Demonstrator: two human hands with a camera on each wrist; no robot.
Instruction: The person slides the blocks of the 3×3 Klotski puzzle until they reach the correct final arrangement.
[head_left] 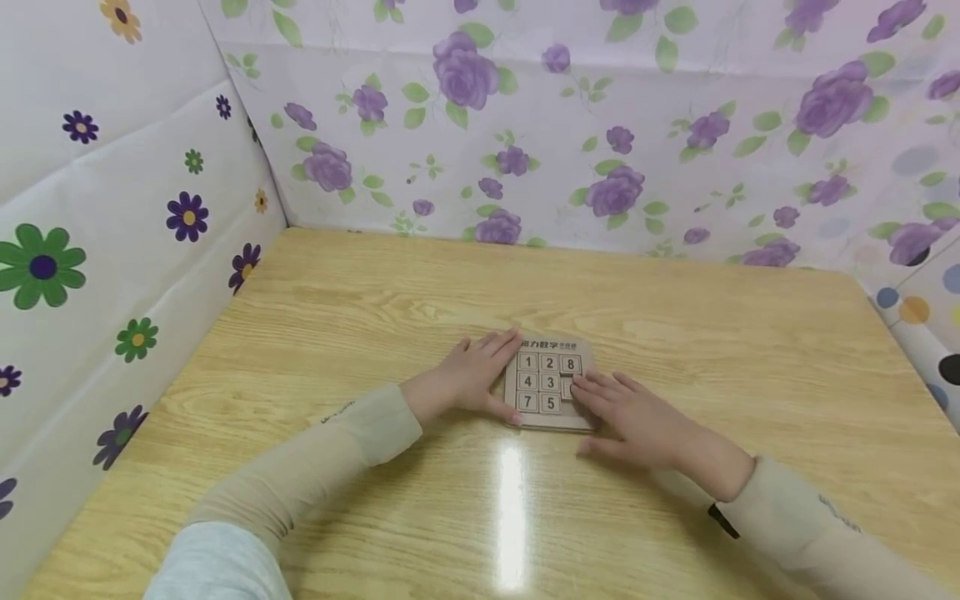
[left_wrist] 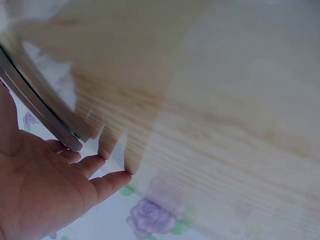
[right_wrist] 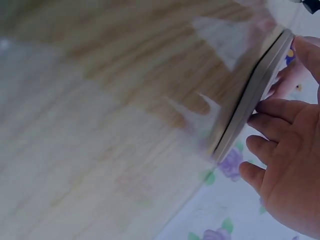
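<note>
A flat number sliding puzzle lies on the wooden table, its square tiles marked with digits. The top row reads 1, 2, 8. At its left side is my left hand, fingers stretched along the upper left corner and thumb at the lower left corner. My right hand reaches in from the right, its straight fingertips on a tile in the right column, whose digit they mostly cover. That tile sits slightly lower than the 3 beside it, and bare board shows below it. In both wrist views the puzzle's thin edge appears beside extended fingers.
The wooden table is glossy, with a bright light streak in front of the puzzle. A cloth with purple flowers hangs behind it, and another flowered cloth hangs along the left side.
</note>
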